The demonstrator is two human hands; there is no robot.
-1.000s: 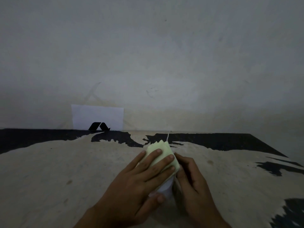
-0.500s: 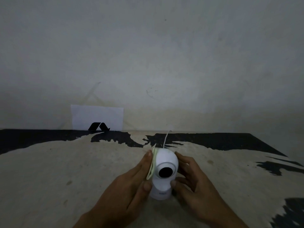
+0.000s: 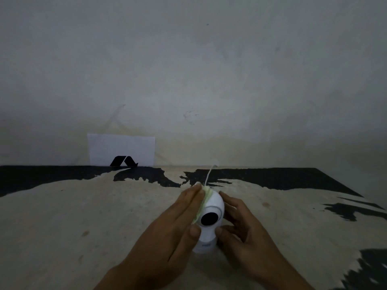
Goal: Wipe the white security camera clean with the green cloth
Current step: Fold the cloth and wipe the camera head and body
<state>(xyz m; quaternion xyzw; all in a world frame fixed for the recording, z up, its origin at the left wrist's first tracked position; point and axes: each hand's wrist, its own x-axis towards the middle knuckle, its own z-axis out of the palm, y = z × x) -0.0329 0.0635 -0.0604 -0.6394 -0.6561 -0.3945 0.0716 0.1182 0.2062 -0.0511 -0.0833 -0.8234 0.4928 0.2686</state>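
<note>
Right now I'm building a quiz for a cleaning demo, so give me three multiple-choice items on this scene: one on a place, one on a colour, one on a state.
1. Where is the pale green cloth?
A. Flat on the table
B. Pressed between the left hand and the side of the white rounded security camera
C. Hanging on the wall

2. What colour is the camera's round lens?
A. Black
B. Red
C. Green

3. How does the camera stand?
A. Lying on its side
B. Lifted high in the air
C. Upright on the worn beige and black table, the right hand steadying it

Answers: 1 B, the cloth shows between the palm and the shell. 2 A, the lens is dark. 3 C, its base rests on the table.
</note>
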